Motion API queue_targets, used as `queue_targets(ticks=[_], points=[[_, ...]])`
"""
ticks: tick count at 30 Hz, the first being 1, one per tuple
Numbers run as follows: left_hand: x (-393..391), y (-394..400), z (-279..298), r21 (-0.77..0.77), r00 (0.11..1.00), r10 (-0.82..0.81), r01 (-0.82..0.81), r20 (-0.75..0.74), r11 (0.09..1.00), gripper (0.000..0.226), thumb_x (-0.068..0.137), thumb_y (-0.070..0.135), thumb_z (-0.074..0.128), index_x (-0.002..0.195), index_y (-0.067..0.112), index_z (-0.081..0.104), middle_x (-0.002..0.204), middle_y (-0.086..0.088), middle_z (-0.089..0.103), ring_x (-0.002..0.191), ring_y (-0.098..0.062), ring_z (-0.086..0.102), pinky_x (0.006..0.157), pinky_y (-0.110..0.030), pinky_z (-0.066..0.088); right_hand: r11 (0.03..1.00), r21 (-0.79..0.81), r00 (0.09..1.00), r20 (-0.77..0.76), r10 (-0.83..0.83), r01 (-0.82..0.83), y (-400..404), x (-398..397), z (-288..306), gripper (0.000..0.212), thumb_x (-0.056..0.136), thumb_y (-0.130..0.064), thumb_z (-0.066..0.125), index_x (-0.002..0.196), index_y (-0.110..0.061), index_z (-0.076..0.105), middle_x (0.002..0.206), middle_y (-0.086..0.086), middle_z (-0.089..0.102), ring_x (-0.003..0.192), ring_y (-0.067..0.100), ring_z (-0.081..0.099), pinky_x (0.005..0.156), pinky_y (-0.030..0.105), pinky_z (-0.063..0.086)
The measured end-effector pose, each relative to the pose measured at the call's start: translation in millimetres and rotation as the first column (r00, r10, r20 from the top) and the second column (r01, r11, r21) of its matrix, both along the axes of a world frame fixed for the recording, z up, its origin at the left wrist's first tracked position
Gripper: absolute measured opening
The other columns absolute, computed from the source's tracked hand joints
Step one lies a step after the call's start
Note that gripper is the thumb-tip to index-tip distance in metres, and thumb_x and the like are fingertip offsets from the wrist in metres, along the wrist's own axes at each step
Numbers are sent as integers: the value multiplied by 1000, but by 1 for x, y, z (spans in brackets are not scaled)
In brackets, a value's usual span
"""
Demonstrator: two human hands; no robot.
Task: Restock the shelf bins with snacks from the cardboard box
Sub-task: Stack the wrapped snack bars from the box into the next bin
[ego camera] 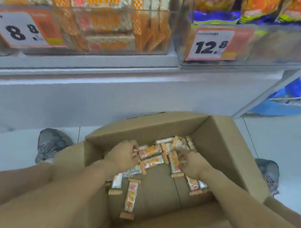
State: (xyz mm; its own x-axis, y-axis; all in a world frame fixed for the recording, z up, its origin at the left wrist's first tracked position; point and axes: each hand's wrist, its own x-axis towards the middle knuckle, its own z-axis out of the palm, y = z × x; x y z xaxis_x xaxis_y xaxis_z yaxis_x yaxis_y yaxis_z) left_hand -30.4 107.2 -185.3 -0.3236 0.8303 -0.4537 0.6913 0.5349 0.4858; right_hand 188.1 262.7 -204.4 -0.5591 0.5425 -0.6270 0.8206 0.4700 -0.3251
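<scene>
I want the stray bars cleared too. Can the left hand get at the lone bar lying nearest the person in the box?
Probably yes: the lone bar lies uncovered on the box floor, just behind the left hand, with nothing over it.

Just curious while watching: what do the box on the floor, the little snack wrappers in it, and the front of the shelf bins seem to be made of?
Cardboard box: plain brown cardboard, matte, with folded flaps.
Snack wrappers: probably thin plastic film, printed orange and white; some look silvery.
Shelf bins: clear, rigid, glossy fronts, likely acrylic or similar plastic, since the packs show through.
</scene>
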Motion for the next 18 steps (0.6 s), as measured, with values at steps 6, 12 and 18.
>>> queue_targets(ticks=[6, 12, 18], points=[[40, -51, -99, -121, 984, 83, -102, -155, 987, 54, 87, 31, 65, 139, 24, 50, 139, 0, 46, 130, -26, 38, 112, -39, 31, 977, -52, 979, 10, -205, 205, -8, 26, -60, 57, 92, -27, 58, 147, -27, 40, 133, 12, 61, 132, 32, 48, 103, 34, 44], [64, -34, -120, -129, 965, -54, 21, -257, 991, 59, 87, 34, 67, 141, 24, 45, 139, 3, 43, 127, -22, 37, 106, -34, 34, 868, -96, 863, -98, -495, 487, -41, -7, -97, 63, 82, -37, 67, 138, -16, 46, 126, 15, 62, 119, 35, 59, 91, 35, 49], [65, -27, -135, -181, 962, -92, 46, -258, 982, 44, 87, 16, 68, 129, 17, 53, 129, -2, 55, 124, -21, 45, 104, -30, 37, 711, -101, 712, -35, -701, 696, -55, -30, -117, 72, 84, -43, 74, 136, 0, 48, 107, 11, 70, 103, 21, 65, 66, 22, 46]])
